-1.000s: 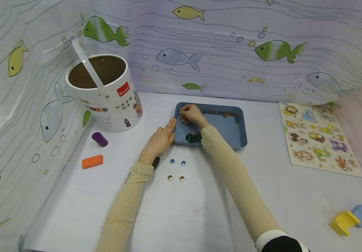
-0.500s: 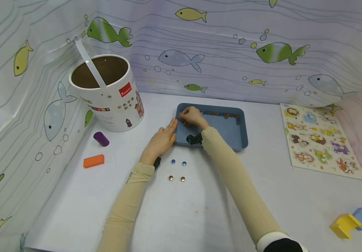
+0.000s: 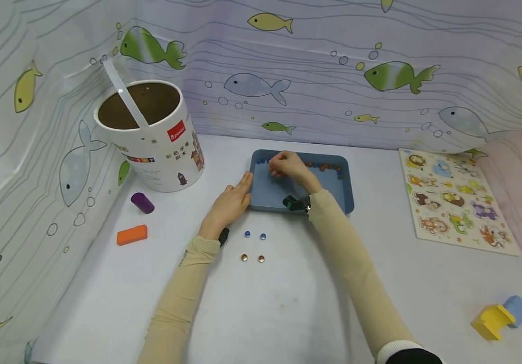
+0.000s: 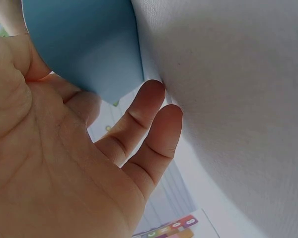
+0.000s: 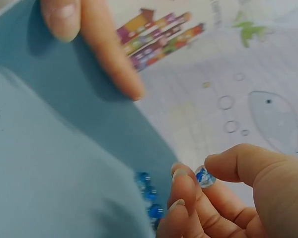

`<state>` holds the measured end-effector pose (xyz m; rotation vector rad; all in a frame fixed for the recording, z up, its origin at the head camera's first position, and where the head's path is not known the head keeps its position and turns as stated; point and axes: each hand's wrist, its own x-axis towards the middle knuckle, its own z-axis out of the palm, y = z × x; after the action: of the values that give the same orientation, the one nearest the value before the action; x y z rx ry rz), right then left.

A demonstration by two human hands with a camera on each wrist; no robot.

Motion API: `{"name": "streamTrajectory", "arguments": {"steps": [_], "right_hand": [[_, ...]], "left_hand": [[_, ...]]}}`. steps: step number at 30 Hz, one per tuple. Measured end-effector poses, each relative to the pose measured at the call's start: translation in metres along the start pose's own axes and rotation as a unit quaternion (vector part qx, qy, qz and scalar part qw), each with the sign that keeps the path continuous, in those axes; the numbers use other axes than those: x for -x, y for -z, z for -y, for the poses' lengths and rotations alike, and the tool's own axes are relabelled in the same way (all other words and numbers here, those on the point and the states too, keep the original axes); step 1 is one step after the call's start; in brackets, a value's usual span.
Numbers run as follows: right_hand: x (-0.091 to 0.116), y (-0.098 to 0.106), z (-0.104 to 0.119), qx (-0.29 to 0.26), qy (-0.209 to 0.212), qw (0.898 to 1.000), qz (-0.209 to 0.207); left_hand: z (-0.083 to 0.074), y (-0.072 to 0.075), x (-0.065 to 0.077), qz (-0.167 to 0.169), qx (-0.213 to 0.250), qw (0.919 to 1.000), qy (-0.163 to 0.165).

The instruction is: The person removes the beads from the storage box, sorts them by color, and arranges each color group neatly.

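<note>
1. Blue and clear, a small bead (image 5: 204, 177) is pinched between the thumb and fingertips of the right hand (image 3: 288, 164), above the tray (image 3: 265, 189).
2. Left hand (image 3: 230, 203): its fingers are extended, fairly straight, and touch the tray's left wall; they grip nothing.
3. Inside the tray, a row of beads (image 3: 323, 166) follows the far wall and bends at its right end; the right hand hides part of it.
4. On the table (image 3: 106, 298), nearer the person, lie two blue beads (image 3: 263, 236) and, below them, two copper-coloured beads (image 3: 261, 259).
5. To the left stand a white bucket (image 3: 165, 162), a purple cylinder (image 3: 142, 202) and an orange block (image 3: 132, 235).
6. At the right, an animal picture board (image 3: 461, 202) lies flat; nearer, a yellow block (image 3: 491, 322) sits against a light-blue block (image 3: 518, 310).
</note>
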<state>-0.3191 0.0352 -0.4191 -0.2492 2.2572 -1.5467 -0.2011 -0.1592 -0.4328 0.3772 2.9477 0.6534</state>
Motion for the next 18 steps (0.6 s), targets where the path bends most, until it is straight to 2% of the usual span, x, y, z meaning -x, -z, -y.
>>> {"name": "streamTrajectory", "arguments": {"steps": [5,12,18], "right_hand": [[0.02,0.009,0.006,-0.034,0.008,0.999,0.006],[0.05,0.015,0.008,-0.051,0.046,0.996,0.065],[0.07,0.017,0.01,-0.067,0.068,0.991,0.091]], "left_hand": [[0.001,-0.001,0.0,0.0,0.004,1.0,-0.002],[0.003,-0.001,0.0,-0.005,-0.001,1.0,-0.006],[0.002,-0.001,0.0,-0.001,0.005,1.0,-0.007]]}}
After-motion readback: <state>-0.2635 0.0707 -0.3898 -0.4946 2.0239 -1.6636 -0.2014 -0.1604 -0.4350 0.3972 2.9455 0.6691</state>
